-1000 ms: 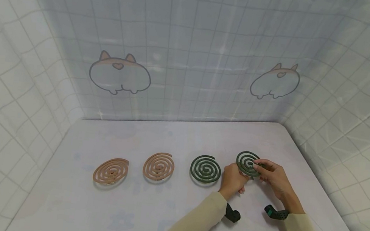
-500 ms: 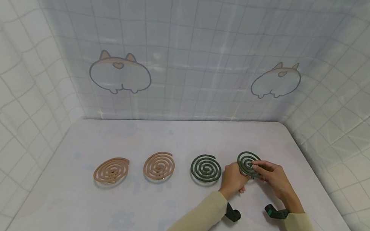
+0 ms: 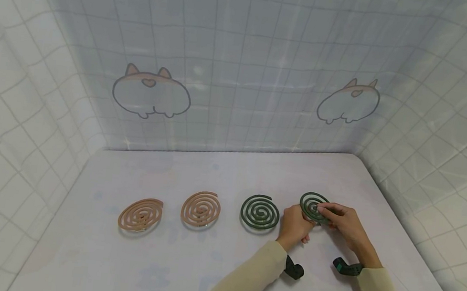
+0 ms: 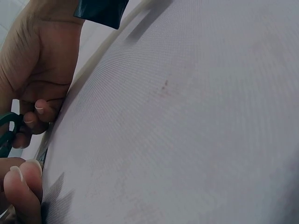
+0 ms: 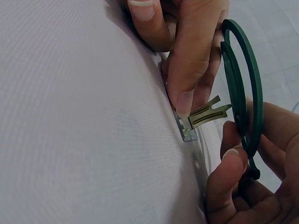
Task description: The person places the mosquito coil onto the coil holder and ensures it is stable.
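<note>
On the right of the table my right hand (image 3: 343, 221) pinches a green mosquito coil (image 3: 312, 207) near its centre and edge, holding it tilted. Just left of it, my left hand (image 3: 295, 224) reaches under the coil. The right wrist view shows a small metal coil stand (image 5: 189, 128) on the table, its base held under the left thumb and its forked prong rising. That prong's tip is right at the coil's centre from below. Only the left fingertips (image 4: 25, 186) show in the left wrist view, with the right hand and part of the coil beyond.
Left of my hands lies another green coil (image 3: 259, 212), raised slightly off the table (image 3: 202, 267). Further left are two brown coils (image 3: 200, 209), the leftmost tilted. Tiled-pattern curtains (image 3: 242, 69) enclose the table at back and sides.
The coil in my right hand has dipped slightly towards the stand. My left hand stays in place, and the other coils have not moved.
</note>
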### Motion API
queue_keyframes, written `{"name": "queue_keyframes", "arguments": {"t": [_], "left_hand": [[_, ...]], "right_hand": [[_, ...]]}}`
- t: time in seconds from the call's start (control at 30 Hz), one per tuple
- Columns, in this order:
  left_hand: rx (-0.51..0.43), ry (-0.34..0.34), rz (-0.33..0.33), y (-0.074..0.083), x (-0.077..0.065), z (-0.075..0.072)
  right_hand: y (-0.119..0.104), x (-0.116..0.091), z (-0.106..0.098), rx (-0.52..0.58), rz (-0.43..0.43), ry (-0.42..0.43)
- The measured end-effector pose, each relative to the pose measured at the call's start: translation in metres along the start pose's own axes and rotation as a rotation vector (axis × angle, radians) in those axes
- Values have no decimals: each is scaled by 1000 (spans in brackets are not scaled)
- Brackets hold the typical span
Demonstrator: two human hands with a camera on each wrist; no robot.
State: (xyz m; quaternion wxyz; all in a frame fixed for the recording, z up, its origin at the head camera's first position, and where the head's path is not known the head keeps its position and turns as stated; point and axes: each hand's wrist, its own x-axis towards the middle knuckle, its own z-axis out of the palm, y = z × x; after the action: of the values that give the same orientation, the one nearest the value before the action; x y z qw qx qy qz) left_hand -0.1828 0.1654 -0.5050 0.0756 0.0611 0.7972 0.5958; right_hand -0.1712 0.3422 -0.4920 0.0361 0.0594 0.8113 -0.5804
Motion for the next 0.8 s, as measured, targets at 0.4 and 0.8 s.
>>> {"name": "queue_keyframes", "arguments": {"t": [0.4,0.8], "left_hand": [[10,9,7,-1,0,1],[-19,37,36,-4,2,3]], "right_hand": [[6,6,-1,-32,-14,-14],[1,1,2,-46,-17,25]]}}
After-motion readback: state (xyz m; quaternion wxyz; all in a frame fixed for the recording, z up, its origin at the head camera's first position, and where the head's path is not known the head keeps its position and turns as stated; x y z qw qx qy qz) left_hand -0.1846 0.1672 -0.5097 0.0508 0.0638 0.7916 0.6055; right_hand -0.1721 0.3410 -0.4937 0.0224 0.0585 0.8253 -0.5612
